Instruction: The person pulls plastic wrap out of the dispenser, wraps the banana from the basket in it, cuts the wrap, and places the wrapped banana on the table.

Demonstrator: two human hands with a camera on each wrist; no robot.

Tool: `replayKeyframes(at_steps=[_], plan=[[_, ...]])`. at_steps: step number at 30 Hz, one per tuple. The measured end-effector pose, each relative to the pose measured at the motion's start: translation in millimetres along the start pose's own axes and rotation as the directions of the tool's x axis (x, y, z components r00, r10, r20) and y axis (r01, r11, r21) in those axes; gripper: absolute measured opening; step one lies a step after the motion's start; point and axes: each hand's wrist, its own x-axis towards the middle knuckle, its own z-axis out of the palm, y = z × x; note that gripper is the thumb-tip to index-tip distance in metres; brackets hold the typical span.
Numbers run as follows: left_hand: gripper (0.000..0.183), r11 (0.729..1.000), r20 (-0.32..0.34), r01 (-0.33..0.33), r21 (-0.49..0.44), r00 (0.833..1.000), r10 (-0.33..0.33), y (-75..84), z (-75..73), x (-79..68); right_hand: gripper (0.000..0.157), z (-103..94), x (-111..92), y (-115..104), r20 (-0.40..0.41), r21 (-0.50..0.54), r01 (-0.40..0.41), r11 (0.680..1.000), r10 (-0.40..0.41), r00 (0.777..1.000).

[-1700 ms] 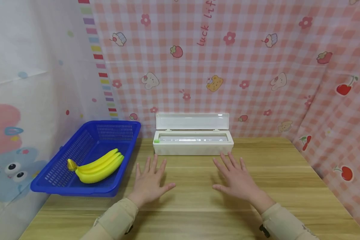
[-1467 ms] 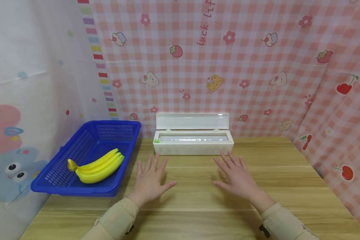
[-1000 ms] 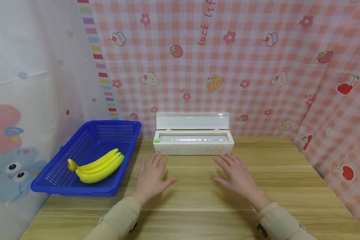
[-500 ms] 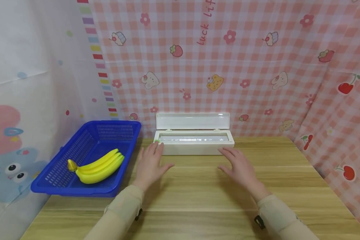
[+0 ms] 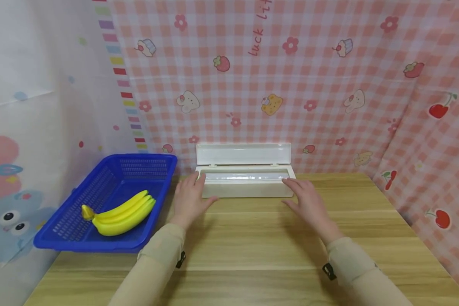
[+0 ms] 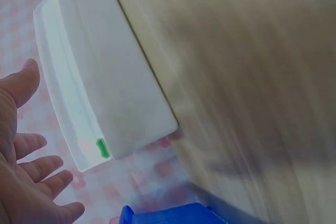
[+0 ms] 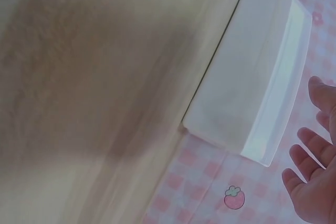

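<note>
A long white cling film dispenser point(image 5: 248, 190) stands at the back of the table, its lid point(image 5: 244, 154) raised against the cloth. Inside lies a pale, shiny roll point(image 5: 248, 176). My left hand point(image 5: 189, 197) hovers at the dispenser's left end, fingers relaxed and overlapping that corner in the head view. In the left wrist view the green slider point(image 6: 103, 148) shows at the same end, apart from the fingers. At the other end is my right hand point(image 5: 306, 202), its fingertips over the front right corner in the head view. Neither hand holds anything.
On the left a blue plastic basket point(image 5: 137, 244) holds a bunch of bananas point(image 5: 122, 214). The wooden table point(image 5: 248, 246) meets a pink checked cloth point(image 5: 237, 85) behind and at the right. A white patterned cloth point(image 5: 34, 119) hangs beyond the basket.
Both hands have moved forward from the table in front of the dispenser to its two ends, and their spread fingers have drawn closer together. The dispenser and bananas stay put; the view has shifted slightly.
</note>
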Motion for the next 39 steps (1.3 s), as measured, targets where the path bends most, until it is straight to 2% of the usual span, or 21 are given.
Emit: replayKeyframes(at_steps=[7, 16, 24, 32, 39], plan=[[0.077, 0.999, 0.009, 0.025, -0.040, 1.000, -0.025, -4.4, -4.8, 13.6, 0.055, -5.6, 11, 9, -0.014, -0.001, -0.016, 1.000, 0.016, 1.000], [0.068, 0.999, -0.064, -0.013, -0.037, 0.998, 0.010, -9.8, -0.5, 28.0, 0.051, -8.1, 23, 16, -0.017, 0.012, -0.047, 0.999, 0.047, 0.999], [0.061, 0.999, 0.001, 0.023, -0.040, 1.000, -0.023, -12.0, 5.5, 35.7, 0.051, -3.5, 30, 21, 0.024, -0.006, -0.104, 0.995, 0.104, 0.994], [0.057, 0.999, 0.017, 0.032, -0.037, 0.999, -0.031, -16.2, 13.4, 39.0, 0.051, 4.5, 39, 28, 0.118, -0.027, -0.190, 0.981, 0.192, 0.974], [0.051, 0.999, 0.022, 0.035, -0.026, 0.999, -0.035, -20.8, 17.9, 44.7, 0.045, 9.8, 47, 35, 0.101, -0.031, -0.180, 0.983, 0.182, 0.978]])
